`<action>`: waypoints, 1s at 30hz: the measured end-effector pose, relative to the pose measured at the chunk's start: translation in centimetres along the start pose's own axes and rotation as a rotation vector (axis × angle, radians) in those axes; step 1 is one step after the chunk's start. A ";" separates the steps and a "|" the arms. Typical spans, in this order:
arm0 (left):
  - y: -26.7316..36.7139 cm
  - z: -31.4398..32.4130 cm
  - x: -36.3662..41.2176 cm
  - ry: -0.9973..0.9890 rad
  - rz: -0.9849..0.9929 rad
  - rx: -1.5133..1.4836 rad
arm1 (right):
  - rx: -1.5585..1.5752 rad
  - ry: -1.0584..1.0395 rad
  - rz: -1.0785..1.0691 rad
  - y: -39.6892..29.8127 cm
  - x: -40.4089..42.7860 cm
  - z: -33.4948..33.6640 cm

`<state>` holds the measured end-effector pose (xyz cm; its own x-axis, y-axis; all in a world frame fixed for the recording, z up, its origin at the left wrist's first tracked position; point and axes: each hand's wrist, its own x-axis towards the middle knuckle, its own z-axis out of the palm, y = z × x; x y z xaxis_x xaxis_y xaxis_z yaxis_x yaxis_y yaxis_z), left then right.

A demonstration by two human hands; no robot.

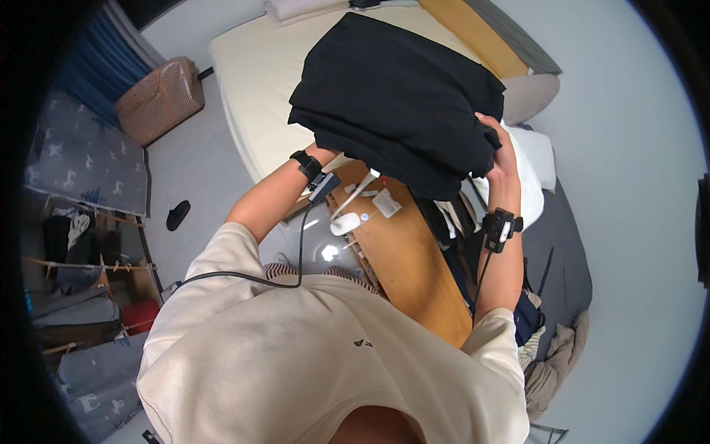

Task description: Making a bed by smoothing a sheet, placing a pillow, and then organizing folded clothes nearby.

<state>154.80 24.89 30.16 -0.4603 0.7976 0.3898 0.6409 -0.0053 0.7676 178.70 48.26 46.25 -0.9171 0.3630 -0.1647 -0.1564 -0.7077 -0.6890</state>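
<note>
A folded black cloth garment or stack of garments (pixel 396 100) is held up in front of me, above the wooden desk and the edge of the bed. My right hand (pixel 499 144) grips its right side, the thumb lying on top of the cloth. Most of my left hand (pixel 327 154) is hidden beneath the cloth's lower left part, supporting it from below. Both wrists wear black straps with small cabled devices.
A bed with a cream sheet (pixel 244 83) stands ahead. Below the cloth is a wooden desk (pixel 410 250) with a white lamp (pixel 345 223) and a small clear box (pixel 386 203). Clothes lie on a grey surface (pixel 560 238) at right. A black slipper (pixel 178 215) and a wrapped bundle (pixel 161 101) are at left.
</note>
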 end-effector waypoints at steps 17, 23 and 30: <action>-18.2 -30.5 -18.0 0.134 -0.209 0.184 | -0.143 0.008 0.259 28.3 16.8 18.1; -23.2 -32.6 -19.6 0.088 -0.281 0.205 | -0.263 0.060 0.330 32.6 19.3 18.8; -27.9 -30.6 -16.1 -0.023 -0.305 0.221 | -0.301 0.152 0.278 33.2 22.2 16.4</action>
<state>125.54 -6.25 18.00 -0.6386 0.7554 0.1468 0.5944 0.3631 0.7175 147.15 22.90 31.25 -0.8414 0.2844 -0.4595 0.2233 -0.5914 -0.7749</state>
